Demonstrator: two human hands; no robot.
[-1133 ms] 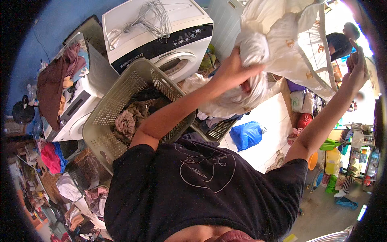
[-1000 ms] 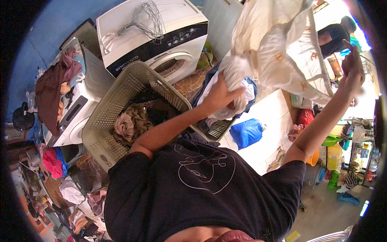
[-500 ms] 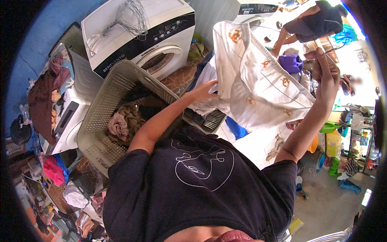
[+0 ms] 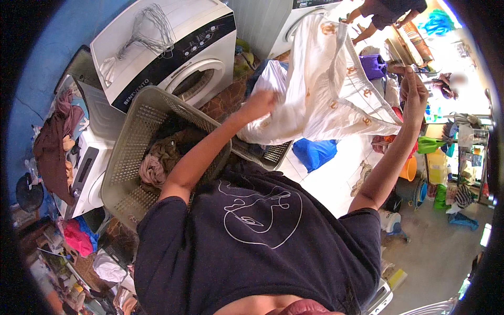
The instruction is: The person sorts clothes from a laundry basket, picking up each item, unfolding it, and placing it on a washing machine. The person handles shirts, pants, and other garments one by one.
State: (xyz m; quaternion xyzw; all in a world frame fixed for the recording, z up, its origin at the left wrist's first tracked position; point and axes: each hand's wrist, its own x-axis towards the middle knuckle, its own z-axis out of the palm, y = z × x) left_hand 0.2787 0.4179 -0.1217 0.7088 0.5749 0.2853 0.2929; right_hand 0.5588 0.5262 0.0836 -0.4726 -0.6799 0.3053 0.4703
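Observation:
A white garment (image 4: 310, 89) with a gathered elastic edge and brown-gold emblems is stretched between my two hands. My left hand (image 4: 261, 104), slightly blurred, is closed at its left side. At the far right, my raised right hand (image 4: 413, 94) pinches the garment's other end between thumb and fingers. A thin dark wire-like line shows by the right fingertips; I cannot tell what it belongs to. Below my left forearm stands a grey-green laundry basket (image 4: 123, 163), with crumpled brown and pinkish clothes (image 4: 157, 163) inside.
A white front-load washing machine (image 4: 210, 73) stands ahead left, with a bundle of wire hangers (image 4: 149, 31) on top. Brown cloth (image 4: 58, 147) lies over another machine. A blue bag (image 4: 315, 153) sits on the tiles. Another person (image 4: 386, 13) bends over at the far right.
The garment has swung left and its hanging part has lifted and bunched. My left hand has risen slightly and closed; my right hand has shifted a little left and down.

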